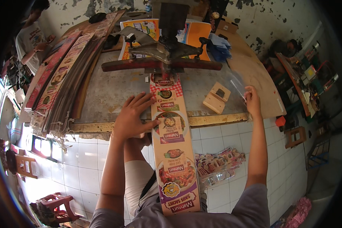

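Observation:
A long printed cardboard strip (174, 152) with food pictures runs from beneath a metal press (163, 57) down to my lap. My left hand (135, 117) lies on the table along the strip's left edge, fingers spread, with fingertips and thumb touching it. Off to the right, my right hand (251, 99) is closed on a clear plastic piece (237, 86) that looks thin and partly blurred. A small wooden block (216, 98) with a dark patch on it lies on the metal-topped table (114, 81) between the strip and that hand.
Stacks of long printed strips (64, 72) cover the table's left side. Blue plastic sheets (219, 47) lie at the back right. Printed packs (221, 163) rest on the tiled floor. A red stool (60, 207) stands lower left. Another person (32, 38) stands far left.

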Demonstrator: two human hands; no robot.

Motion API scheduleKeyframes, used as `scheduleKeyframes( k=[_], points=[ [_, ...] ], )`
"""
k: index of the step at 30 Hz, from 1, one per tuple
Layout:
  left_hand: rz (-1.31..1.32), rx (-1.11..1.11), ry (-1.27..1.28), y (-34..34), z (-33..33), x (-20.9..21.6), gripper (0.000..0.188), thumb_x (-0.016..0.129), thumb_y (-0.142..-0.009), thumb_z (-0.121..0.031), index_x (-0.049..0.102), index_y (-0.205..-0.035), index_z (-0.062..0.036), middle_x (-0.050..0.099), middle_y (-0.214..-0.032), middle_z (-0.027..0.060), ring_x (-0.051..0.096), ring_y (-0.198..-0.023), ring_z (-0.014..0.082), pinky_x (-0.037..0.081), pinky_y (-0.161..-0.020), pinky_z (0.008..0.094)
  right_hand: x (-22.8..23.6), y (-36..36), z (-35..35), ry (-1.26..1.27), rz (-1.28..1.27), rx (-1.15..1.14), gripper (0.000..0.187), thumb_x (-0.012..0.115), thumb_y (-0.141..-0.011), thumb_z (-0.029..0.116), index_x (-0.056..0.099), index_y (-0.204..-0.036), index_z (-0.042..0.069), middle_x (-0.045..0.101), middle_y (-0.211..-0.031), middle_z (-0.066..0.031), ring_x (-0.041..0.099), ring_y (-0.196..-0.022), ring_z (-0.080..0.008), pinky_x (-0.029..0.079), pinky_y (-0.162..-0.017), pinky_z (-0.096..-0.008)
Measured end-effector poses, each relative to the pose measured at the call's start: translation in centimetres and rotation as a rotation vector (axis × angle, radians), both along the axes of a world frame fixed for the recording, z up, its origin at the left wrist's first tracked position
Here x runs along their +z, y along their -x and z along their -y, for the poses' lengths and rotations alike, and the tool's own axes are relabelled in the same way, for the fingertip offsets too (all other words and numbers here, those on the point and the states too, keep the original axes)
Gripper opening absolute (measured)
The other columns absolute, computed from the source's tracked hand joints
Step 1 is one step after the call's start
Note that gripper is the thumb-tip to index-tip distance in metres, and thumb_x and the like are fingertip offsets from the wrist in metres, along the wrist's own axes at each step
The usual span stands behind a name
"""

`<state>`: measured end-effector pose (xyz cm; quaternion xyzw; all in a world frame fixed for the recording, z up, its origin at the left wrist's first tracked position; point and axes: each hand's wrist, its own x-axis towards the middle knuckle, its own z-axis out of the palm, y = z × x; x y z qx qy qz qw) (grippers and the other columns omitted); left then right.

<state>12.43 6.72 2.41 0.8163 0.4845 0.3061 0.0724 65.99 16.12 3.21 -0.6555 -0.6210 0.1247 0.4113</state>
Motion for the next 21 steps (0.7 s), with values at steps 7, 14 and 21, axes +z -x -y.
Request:
scheduleKeyframes(
  k=[7, 14, 21],
  points=[
    [0.002, -0.006, -0.014, -0.2, -0.2, -0.1, 0.077, 0.088, -0.082, -0.052, 0.071, -0.144, -0.0090, 0.061, -0.160, 0.0128, 0.051, -0.153, 0.0379, 0.036, -0.127, 0.0600, 2.7, -5.4, -1.4, -0.287, 0.326, -0.008, 0.017, 0.057, -0.102, -0.005, 0.072, -0.108, 0.000, 0.069, -0.098, -0.0070, 0.067, -0.089, -0.0170, 0.054, -0.081, -0.0316],
    [0.004, -0.013, -0.025, -0.2, -0.3, -0.3, 0.077, 0.088, -0.082, -0.052, 0.071, -0.144, -0.0089, 0.061, -0.160, 0.0125, 0.052, -0.153, 0.0375, 0.037, -0.127, 0.0601, 6.4, -4.0, -1.5, -0.481, 0.187, 0.073, 0.025, 0.070, -0.094, -0.006, 0.073, -0.118, 0.002, 0.073, -0.105, -0.0085, 0.071, -0.091, -0.0183, 0.054, -0.083, -0.0323],
    [0.005, -0.017, -0.028, -0.5, -0.4, -0.2, 0.077, 0.088, -0.082, -0.052, 0.071, -0.144, -0.0089, 0.061, -0.160, 0.0124, 0.052, -0.153, 0.0372, 0.037, -0.127, 0.0597, 6.1, -7.2, -1.9, -0.293, 0.349, -0.041, 0.034, 0.066, -0.099, -0.006, 0.071, -0.131, 0.004, 0.073, -0.126, -0.0101, 0.074, -0.097, -0.0196, 0.056, -0.084, -0.0320]
  ],
)
